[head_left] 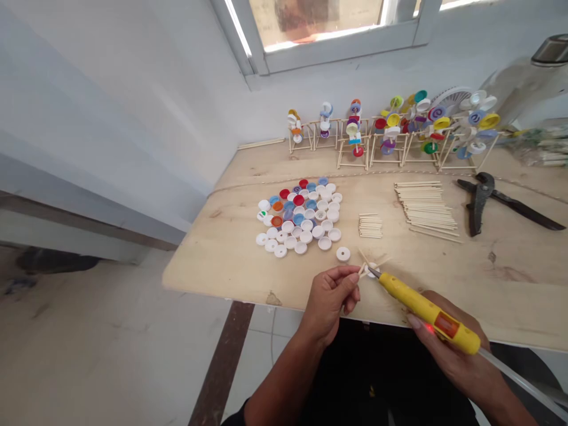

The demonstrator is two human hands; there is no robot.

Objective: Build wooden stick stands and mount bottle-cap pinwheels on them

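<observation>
My right hand (452,343) grips a yellow glue gun (426,309), its metal tip pointed at a white bottle cap with thin wooden sticks (371,266) fanning out of it. My left hand (331,299) pinches one of those sticks at the cap's left side, fingers closed. A single white cap (343,254) lies just beyond, on the plywood table (222,254).
A cluster of white, blue, red and orange caps (302,216) lies mid-table. Short sticks (370,226) and longer sticks (426,210) lie in piles. Black pliers (481,198) rest at right. Finished cap-and-stick models (399,130) line the wall under the window.
</observation>
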